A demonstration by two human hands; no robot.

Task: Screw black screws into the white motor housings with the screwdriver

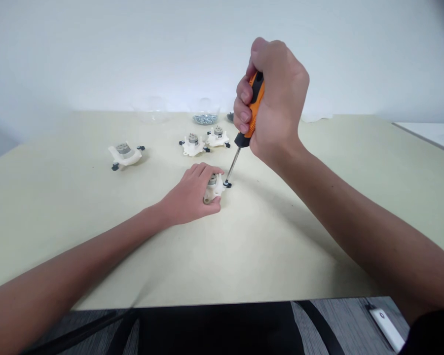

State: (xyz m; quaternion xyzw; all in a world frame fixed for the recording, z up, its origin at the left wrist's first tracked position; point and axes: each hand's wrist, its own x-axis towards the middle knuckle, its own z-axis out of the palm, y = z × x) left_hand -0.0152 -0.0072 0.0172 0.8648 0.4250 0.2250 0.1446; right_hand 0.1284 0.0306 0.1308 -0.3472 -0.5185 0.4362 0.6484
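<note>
Your right hand clenches the screwdriver, tip on a black screw. Your left hand grasps the white housing; keep it steady.

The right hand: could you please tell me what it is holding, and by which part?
The right hand grips an orange-and-black screwdriver by its handle.
</note>
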